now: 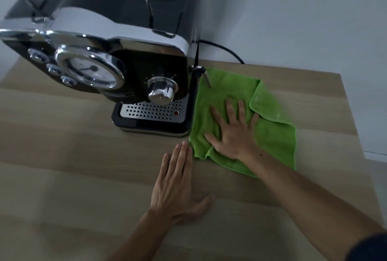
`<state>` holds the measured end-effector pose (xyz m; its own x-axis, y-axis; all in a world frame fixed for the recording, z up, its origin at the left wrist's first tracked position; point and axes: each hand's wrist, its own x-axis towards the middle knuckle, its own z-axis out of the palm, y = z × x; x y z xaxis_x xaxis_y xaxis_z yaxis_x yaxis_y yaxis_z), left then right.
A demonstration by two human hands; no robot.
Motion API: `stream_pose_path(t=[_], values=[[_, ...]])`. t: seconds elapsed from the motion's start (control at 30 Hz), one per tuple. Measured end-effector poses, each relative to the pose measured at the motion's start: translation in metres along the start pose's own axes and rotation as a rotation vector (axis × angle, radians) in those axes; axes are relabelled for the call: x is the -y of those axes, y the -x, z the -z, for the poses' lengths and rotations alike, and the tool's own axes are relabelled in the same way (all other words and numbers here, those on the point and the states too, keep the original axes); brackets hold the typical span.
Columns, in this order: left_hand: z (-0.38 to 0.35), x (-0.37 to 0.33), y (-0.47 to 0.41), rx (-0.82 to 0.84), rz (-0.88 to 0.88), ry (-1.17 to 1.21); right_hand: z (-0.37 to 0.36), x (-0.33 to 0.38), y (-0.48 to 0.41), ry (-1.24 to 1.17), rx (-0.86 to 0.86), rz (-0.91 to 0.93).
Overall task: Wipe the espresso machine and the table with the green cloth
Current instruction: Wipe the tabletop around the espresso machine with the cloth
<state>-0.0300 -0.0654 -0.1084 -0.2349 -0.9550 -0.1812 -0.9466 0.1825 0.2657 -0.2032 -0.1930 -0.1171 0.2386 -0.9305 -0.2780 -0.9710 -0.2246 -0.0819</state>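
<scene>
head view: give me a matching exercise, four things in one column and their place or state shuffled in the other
1. bright green microfibre cloth
2. left hand
3. right hand
4. thin black power cable

a. flat on the bare light wooden table, fingers together
b. behind the black and chrome espresso machine, by the wall
c. pressing the cloth, fingers spread
d. on the table, right of the machine

Pairs: 1-d, 2-a, 3-c, 4-b

The espresso machine point(125, 68) is set at the back left of the table point(62, 177). The cloth point(272, 135) is spread just right of its base, with the right hand point(232, 133) laid flat on it. The left hand point(176, 187) is laid on the table before the cloth's left corner.
</scene>
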Motion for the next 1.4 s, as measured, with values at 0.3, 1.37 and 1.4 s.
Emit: stream_pose_path(t=[0.3, 1.37, 1.4], values=[[-0.001, 0.001, 0.002, -0.008, 0.062, 0.053, 0.005, 0.010, -0.022, -0.017, 0.034, 0.032], [-0.001, -0.003, -0.019, -0.124, 0.160, -0.075, 0.035, -0.207, -0.045, -0.058, -0.047, -0.357], [-0.001, -0.003, -0.019, -0.122, 0.161, -0.073, 0.035, -0.213, -0.042, -0.067, -0.052, -0.380]])
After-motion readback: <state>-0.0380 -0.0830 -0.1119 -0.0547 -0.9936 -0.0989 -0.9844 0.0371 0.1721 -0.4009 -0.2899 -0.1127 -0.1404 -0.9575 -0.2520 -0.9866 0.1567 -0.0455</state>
